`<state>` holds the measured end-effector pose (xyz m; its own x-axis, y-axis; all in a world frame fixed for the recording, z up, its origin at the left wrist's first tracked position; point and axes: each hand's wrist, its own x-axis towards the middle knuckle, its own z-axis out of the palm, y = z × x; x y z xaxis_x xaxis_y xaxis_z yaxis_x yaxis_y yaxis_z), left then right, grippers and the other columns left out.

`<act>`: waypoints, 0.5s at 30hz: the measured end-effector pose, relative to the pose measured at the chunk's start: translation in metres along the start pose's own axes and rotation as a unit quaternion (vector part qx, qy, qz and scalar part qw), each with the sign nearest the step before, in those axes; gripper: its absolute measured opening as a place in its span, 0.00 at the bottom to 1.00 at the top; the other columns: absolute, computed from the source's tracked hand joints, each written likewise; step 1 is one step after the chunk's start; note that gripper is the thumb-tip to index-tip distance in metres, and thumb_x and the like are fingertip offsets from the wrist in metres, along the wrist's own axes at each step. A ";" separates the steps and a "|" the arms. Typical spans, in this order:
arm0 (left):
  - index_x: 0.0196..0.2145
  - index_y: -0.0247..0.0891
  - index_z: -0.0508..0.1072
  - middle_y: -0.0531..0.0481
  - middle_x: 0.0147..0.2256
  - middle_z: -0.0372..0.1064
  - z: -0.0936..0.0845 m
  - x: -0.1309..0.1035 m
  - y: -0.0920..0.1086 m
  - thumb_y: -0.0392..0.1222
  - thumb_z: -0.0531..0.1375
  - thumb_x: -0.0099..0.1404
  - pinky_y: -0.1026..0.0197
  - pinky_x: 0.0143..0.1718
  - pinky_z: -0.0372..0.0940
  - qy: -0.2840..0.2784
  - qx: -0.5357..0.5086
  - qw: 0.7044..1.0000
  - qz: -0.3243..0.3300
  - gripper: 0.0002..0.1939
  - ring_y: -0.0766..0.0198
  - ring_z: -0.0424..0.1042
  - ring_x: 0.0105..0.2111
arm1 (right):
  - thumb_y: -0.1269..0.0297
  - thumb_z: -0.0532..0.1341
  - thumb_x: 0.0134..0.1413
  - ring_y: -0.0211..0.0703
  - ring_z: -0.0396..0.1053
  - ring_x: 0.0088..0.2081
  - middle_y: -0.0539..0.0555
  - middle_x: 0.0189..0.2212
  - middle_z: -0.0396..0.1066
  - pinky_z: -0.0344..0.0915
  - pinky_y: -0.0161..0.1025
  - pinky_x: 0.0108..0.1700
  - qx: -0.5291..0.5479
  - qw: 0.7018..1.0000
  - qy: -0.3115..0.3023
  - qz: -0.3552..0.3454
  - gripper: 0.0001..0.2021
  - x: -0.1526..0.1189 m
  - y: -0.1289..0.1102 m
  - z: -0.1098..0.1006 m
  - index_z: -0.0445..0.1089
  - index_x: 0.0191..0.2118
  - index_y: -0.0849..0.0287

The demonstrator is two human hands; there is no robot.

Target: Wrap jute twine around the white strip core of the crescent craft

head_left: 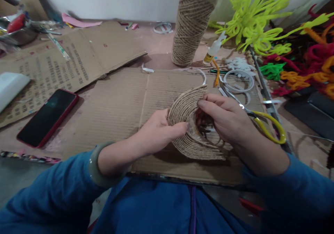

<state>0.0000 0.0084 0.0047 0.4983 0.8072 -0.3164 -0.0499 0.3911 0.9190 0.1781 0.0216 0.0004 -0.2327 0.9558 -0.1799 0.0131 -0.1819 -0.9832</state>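
Note:
A curved, C-shaped piece covered in rows of jute twine (182,110) is held above the cardboard sheet (117,105). My left hand (161,128) grips its left side, thumb over the inner edge and fingers hidden behind. At the upper inner edge, my right hand (224,115) pinches with thumb and forefinger near the end of the twine rows. A thin loose strand curves below the right hand. Scissors with yellow handles (271,124) lie just right of the right hand, partly hidden by it.
Behind stands a large spool of jute twine (193,25), with a small glue bottle (214,49) beside it. A roll of white tape (238,80) lies near the scissors. Yellow pipe-cleaner flowers (250,22) fill the back right. A phone (48,117) rests at left.

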 end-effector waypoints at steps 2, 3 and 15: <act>0.32 0.34 0.73 0.53 0.30 0.71 0.000 0.000 0.000 0.33 0.61 0.54 0.63 0.37 0.65 -0.005 -0.012 1.000 0.001 0.05 0.66 0.69 0.33 | 0.63 0.60 0.56 0.33 0.64 0.19 0.47 0.17 0.67 0.61 0.31 0.22 0.020 1.000 -0.003 -0.002 0.11 0.000 0.002 -0.001 0.68 0.23 0.57; 0.32 0.34 0.73 0.53 0.30 0.71 0.000 0.001 0.000 0.32 0.62 0.54 0.64 0.37 0.65 -0.004 -0.017 1.000 0.004 0.06 0.66 0.69 0.33 | 0.63 0.60 0.56 0.33 0.64 0.20 0.47 0.18 0.67 0.61 0.31 0.23 0.031 1.000 -0.006 -0.004 0.12 0.000 0.002 -0.002 0.69 0.23 0.57; 0.29 0.33 0.70 0.55 0.26 0.67 0.002 0.001 0.001 0.33 0.60 0.54 0.66 0.31 0.62 -0.003 0.014 1.000 0.009 0.03 0.69 0.65 0.28 | 0.53 0.65 0.50 0.32 0.60 0.19 0.47 0.17 0.65 0.57 0.32 0.20 -0.030 0.999 0.021 -0.014 0.16 -0.001 0.000 0.003 0.66 0.22 0.58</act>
<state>0.0022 0.0086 0.0057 0.5029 0.8109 -0.2992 -0.0343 0.3646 0.9305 0.1753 0.0198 0.0006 -0.1936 0.9691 -0.1528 0.0657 -0.1425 -0.9876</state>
